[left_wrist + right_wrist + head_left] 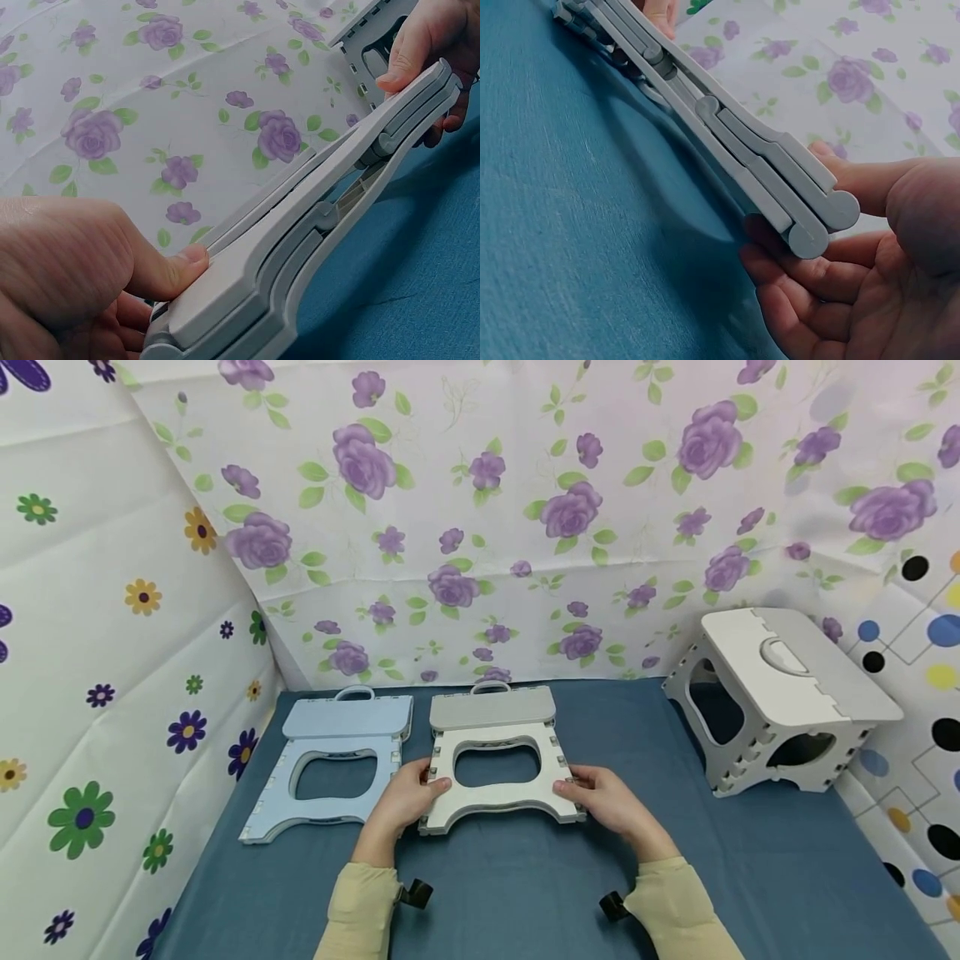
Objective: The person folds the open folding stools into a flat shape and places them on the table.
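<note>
A folded grey-and-white step stool [491, 797] is held between my two hands at the middle of the table. My left hand [408, 795] grips its left edge, thumb on top and fingers beneath. On the opposite edge my right hand [603, 797] grips it the same way, with the thumb over the upper face. In both wrist views the folded stool [225, 289] shows its stacked leg panels edge-on, and its near edge is lifted off the cloth. A folded blue step stool [322, 810] lies flat just left of my left hand.
An unfolded grey-white step stool [802, 668] stands upright at the back right. Dark blue cloth [517, 893] covers the table. Flower-patterned sheets [480, 527] hang behind and at the left, and a dotted sheet [915, 760] is on the right.
</note>
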A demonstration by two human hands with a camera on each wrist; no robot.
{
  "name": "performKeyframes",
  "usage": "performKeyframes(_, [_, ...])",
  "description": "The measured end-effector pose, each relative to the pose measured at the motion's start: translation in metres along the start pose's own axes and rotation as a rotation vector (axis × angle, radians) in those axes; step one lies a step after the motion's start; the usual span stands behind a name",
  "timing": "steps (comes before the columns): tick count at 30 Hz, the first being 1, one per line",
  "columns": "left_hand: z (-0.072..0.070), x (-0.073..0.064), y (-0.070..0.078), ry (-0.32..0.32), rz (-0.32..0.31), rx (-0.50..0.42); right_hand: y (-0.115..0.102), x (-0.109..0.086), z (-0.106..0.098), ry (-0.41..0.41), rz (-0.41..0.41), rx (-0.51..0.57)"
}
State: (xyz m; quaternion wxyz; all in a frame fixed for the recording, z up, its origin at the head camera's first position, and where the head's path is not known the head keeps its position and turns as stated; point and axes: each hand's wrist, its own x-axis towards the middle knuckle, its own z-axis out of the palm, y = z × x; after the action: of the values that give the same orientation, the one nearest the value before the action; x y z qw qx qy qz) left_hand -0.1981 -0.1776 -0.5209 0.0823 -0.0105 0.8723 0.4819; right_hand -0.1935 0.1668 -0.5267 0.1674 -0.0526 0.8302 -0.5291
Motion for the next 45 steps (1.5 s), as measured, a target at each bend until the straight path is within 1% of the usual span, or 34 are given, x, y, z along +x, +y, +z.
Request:
performKeyframes(4, [0.001,0.0,-0.001,0.015,-0.014,0.018,-0.002,0.0,0.002,-0.003,-0.007,0.009])
performKeyframes(7, [0.001,0.0,-0.002,0.018,-0.009,0.022,-0.003,0.0,0.003,-0.007,-0.011,0.004])
performKeyframes(12, [0.001,0.0,-0.004,0.014,-0.005,-0.009,-0.001,0.001,0.005,-0.014,-0.013,-0.034])
performKeyframes(15, [0.001,0.0,-0.006,0.007,-0.006,-0.026,0.0,0.002,0.007,-0.03,-0.028,-0.044])
performKeyframes(19, [0.002,0.001,-0.006,-0.001,-0.001,-0.011,0.0,0.002,0.009,-0.049,-0.052,-0.049])
performKeyframes(22, [0.001,0.001,-0.004,-0.006,-0.003,0.017,0.001,0.003,0.009,-0.054,-0.057,-0.076])
performKeyframes(25, [0.0,-0.001,-0.001,-0.02,-0.019,0.028,0.002,0.003,0.009,-0.052,-0.055,-0.103])
performKeyframes(27, [0.0,-0.002,0.0,-0.025,-0.025,0.054,0.004,0.004,0.01,-0.049,-0.054,-0.12])
performKeyframes(33, [0.001,-0.003,0.004,-0.004,0.025,0.177,0.007,0.004,0.011,-0.043,-0.054,-0.154])
performKeyframes(34, [0.002,-0.003,0.004,-0.003,0.035,0.186,0.007,0.004,0.012,-0.039,-0.052,-0.153])
performKeyframes(40, [0.004,-0.003,0.005,-0.013,0.052,0.177,0.008,0.005,0.015,-0.021,-0.075,-0.181])
performKeyframes(45, [0.003,-0.004,0.005,-0.012,0.074,0.164,0.007,0.005,0.019,0.004,-0.085,-0.206])
